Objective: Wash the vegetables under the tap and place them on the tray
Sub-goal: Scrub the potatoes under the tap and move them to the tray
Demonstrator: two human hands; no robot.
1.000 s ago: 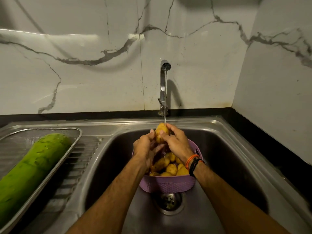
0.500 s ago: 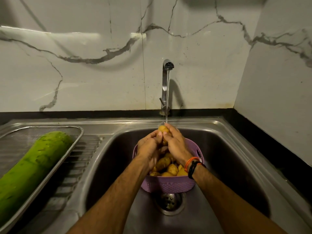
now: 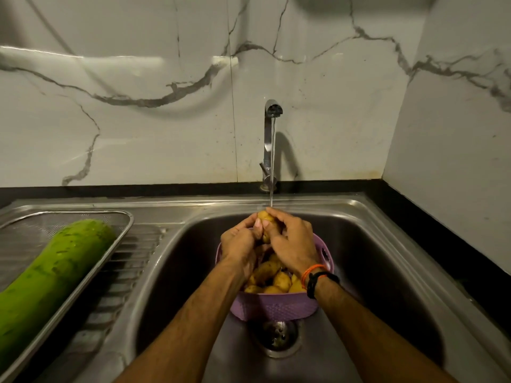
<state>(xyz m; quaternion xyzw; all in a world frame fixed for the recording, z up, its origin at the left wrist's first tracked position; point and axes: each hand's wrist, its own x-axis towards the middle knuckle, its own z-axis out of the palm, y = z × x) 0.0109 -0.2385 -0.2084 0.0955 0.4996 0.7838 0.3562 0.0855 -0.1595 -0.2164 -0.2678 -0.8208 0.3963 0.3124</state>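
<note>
A yellow-brown potato (image 3: 268,221) is held under the running stream from the tap (image 3: 272,111). My left hand (image 3: 240,242) and my right hand (image 3: 293,244) both grip it, fingers curled round it, above a purple basket (image 3: 272,308) that stands in the sink (image 3: 387,244). Several more potatoes (image 3: 279,280) lie in the basket, partly hidden by my wrists. A long green gourd (image 3: 52,275) lies on the steel mesh tray (image 3: 121,233) on the drainboard at the left.
The drain (image 3: 278,334) sits just in front of the basket. A ribbed drainboard (image 3: 119,280) lies between tray and basin. Marble walls close off the back and the right side. A black counter edge (image 3: 442,239) runs along the right.
Both hands have closed further round the potato and turned it under the water. More of the potato is covered by the fingers than a second ago.
</note>
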